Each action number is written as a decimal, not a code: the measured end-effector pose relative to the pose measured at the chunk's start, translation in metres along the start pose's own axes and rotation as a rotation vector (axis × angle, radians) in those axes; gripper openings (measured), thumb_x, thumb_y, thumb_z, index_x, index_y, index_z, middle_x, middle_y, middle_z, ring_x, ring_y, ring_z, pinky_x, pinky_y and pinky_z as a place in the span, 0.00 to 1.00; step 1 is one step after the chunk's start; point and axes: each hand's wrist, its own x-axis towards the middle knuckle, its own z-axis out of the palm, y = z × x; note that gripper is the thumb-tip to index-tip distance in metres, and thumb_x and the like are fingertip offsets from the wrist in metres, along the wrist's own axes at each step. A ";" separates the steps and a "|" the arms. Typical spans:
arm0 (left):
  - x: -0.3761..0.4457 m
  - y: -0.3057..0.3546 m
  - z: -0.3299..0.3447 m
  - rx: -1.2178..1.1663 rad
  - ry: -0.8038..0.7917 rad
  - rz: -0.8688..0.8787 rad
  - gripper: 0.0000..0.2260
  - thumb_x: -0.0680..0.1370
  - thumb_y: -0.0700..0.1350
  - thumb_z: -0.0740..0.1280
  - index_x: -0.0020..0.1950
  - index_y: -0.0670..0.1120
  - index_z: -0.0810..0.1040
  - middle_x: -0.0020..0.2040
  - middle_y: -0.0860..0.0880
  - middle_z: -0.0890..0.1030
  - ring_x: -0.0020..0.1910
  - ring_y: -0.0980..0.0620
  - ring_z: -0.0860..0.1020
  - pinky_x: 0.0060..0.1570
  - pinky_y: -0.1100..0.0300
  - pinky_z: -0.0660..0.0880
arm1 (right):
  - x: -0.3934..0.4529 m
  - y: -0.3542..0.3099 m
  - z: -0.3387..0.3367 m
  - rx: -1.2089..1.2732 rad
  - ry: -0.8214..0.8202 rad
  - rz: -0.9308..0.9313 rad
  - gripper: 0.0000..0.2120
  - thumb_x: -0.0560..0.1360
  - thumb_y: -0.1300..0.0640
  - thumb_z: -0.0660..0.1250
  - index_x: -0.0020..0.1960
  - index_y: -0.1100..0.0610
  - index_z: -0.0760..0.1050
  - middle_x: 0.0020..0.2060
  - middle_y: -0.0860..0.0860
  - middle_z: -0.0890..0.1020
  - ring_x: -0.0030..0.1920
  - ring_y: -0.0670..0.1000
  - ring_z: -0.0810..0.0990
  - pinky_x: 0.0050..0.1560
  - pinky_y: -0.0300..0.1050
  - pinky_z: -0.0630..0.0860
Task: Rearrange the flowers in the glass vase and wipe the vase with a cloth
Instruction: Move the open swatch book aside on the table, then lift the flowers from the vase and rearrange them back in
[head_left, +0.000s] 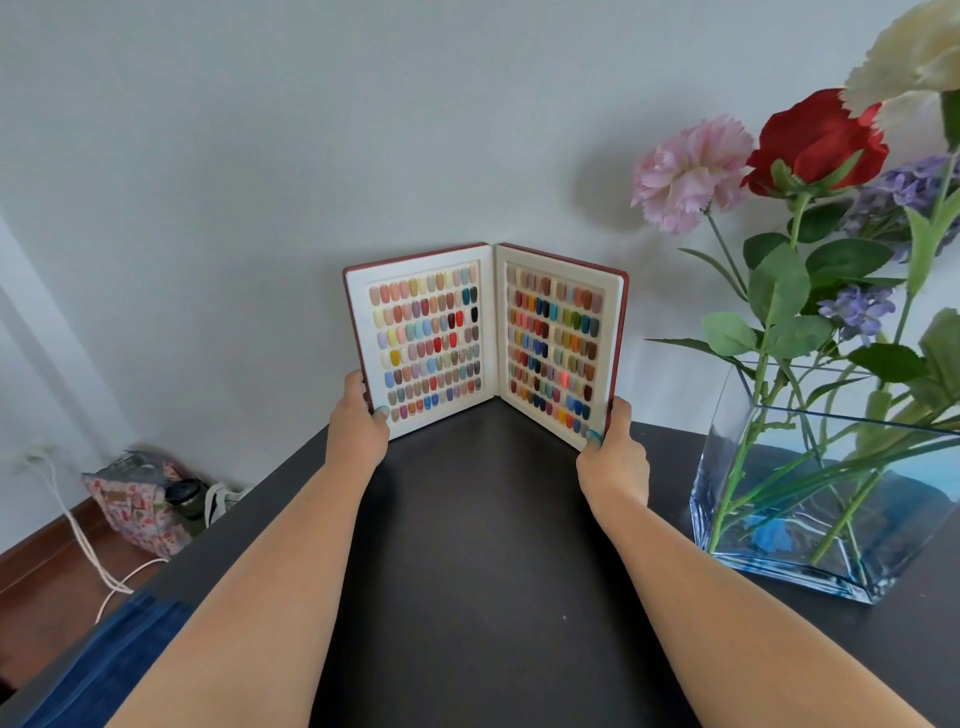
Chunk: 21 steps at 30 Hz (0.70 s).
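Note:
A square glass vase (737, 519) stands on the right of the dark table (478, 571). It holds flowers: a pink carnation (688, 174), a red rose (818, 140), a cream bloom (914, 52) and purple sprigs (857, 309) on green stems. Something blue shows through the glass low down; I cannot tell what it is. My left hand (358, 421) grips the lower left edge of an open nail-colour sample book (485, 338) standing upright at the table's back. My right hand (613, 452) grips its lower right edge.
A grey wall rises right behind the table. On the wooden floor at the left lie a patterned bag (137, 501), a dark bottle (187, 501) and a white cable (88, 545). Blue fabric (104, 670) shows at the lower left.

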 end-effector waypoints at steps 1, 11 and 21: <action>0.000 0.000 0.000 -0.001 0.002 0.002 0.24 0.77 0.37 0.68 0.67 0.51 0.61 0.65 0.45 0.75 0.60 0.43 0.77 0.50 0.45 0.78 | 0.000 0.000 0.000 0.007 -0.002 0.000 0.29 0.77 0.62 0.64 0.64 0.39 0.51 0.57 0.53 0.79 0.41 0.49 0.75 0.30 0.42 0.74; -0.026 0.045 -0.006 -0.148 0.220 0.017 0.34 0.73 0.40 0.73 0.72 0.52 0.56 0.68 0.45 0.63 0.65 0.45 0.69 0.55 0.44 0.77 | -0.042 -0.037 -0.046 0.458 -0.120 0.054 0.34 0.77 0.63 0.64 0.74 0.44 0.50 0.66 0.47 0.69 0.63 0.51 0.73 0.59 0.50 0.75; -0.134 0.203 0.026 -0.431 -0.363 0.519 0.16 0.77 0.48 0.67 0.62 0.57 0.68 0.58 0.57 0.75 0.57 0.61 0.73 0.53 0.63 0.71 | -0.107 0.031 -0.217 0.664 0.220 -0.327 0.22 0.69 0.72 0.56 0.35 0.47 0.77 0.33 0.45 0.80 0.34 0.46 0.78 0.35 0.38 0.76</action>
